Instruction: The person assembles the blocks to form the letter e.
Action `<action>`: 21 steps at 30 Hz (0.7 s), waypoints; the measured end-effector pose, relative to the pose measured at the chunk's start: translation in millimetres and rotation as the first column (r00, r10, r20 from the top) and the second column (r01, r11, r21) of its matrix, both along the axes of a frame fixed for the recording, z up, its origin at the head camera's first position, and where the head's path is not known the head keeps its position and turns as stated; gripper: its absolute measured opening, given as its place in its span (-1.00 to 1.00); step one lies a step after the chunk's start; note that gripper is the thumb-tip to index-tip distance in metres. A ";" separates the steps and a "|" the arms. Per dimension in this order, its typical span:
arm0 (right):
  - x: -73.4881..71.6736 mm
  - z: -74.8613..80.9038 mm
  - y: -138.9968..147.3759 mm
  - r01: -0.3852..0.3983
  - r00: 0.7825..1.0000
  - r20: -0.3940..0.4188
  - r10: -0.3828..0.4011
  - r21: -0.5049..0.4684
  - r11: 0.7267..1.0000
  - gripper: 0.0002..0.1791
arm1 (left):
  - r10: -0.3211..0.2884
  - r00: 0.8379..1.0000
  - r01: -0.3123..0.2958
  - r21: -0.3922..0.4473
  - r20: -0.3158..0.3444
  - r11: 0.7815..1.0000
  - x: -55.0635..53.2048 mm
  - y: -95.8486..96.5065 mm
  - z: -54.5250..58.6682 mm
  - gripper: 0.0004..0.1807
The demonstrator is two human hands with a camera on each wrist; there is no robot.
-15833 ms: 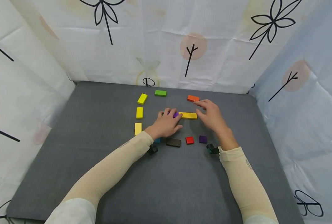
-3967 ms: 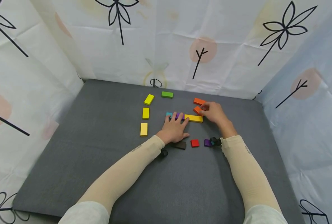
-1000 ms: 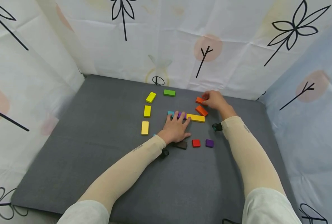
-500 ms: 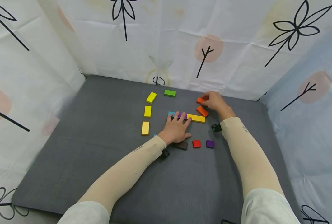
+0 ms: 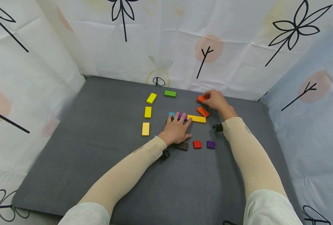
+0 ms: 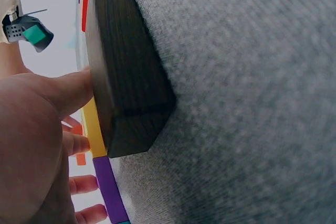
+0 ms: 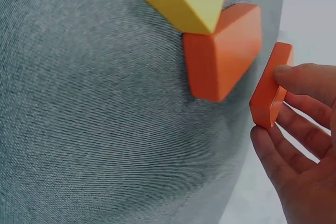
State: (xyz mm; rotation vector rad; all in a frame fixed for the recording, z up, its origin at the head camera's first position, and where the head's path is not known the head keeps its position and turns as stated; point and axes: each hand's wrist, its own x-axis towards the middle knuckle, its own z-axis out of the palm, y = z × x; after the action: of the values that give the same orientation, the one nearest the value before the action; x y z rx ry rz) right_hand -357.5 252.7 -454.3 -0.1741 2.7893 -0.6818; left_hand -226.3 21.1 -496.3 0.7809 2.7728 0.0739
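My right hand (image 5: pixel 215 99) pinches the farther orange block (image 7: pixel 271 85) between thumb and fingers. A second orange block (image 5: pixel 203 111) lies slantwise just nearer, one end close to the long yellow block (image 5: pixel 196 119). My left hand (image 5: pixel 175 129) is spread flat, with fingertips at a row made of a light blue block (image 5: pixel 171 114), a purple block (image 6: pixel 111 190) and that long yellow block. Beneath the left palm, toward the wrist, a dark brown block (image 6: pixel 128 66) lies on the cloth, partly covered in the head view.
Yellow blocks (image 5: pixel 148 112) run in a column at the left, with a green block (image 5: pixel 170 93) at the back. A red block (image 5: pixel 197 144) and a small purple block (image 5: pixel 210 144) lie in front on the grey table (image 5: pixel 99 140). A patterned curtain (image 5: pixel 160 37) stands behind.
A second orange block has joined the first since the oldest frame. My right hand has shifted from the nearer orange block to the farther one, whose near end now looks slightly turned. Left hand stays.
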 end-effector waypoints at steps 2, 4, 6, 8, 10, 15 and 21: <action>0.7 3.7 -1.5 -0.003 1.000 -0.006 0.003 -0.003 1.000 -0.58 | 0.001 1.000 -0.001 0.004 -0.002 1.000 0.2 -0.3 0.1 -0.11; 1.7 6.6 -2.9 -0.008 1.000 -0.016 0.008 -0.005 1.000 -0.58 | 0.003 1.000 -0.003 0.003 0.000 1.000 0.2 -0.5 0.3 -0.11; 2.5 8.6 -3.8 -0.012 1.000 -0.026 0.012 -0.003 1.000 -0.58 | 0.004 1.000 -0.004 0.003 0.002 1.000 0.0 -0.2 0.3 -0.11; 3.2 9.7 -4.8 -0.015 0.999 -0.034 0.015 0.001 1.000 -0.59 | 0.007 1.000 -0.007 0.000 0.010 1.000 -0.9 0.6 -0.6 -0.11; 3.8 10.3 -5.7 -0.021 0.999 -0.039 0.021 0.005 1.000 -0.59 | 0.011 1.000 -0.011 -0.002 0.018 1.000 -1.7 1.2 -1.3 -0.11; 5.4 11.7 -7.0 -0.029 0.999 -0.038 0.029 0.006 1.000 -0.59 | 0.016 0.999 -0.016 -0.006 0.043 1.000 -4.8 3.4 -4.9 -0.09; 8.5 12.1 -9.1 -0.026 0.999 -0.047 0.026 -0.011 1.000 -0.59 | 0.008 1.000 -0.008 -0.016 0.016 1.000 -4.1 3.8 -5.6 -0.11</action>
State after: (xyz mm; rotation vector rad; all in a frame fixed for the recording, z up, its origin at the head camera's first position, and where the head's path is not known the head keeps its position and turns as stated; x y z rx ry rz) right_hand -349.0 243.6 -442.3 -0.2310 2.8229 -0.6973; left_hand -230.4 24.9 -501.9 0.7623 2.7578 0.0600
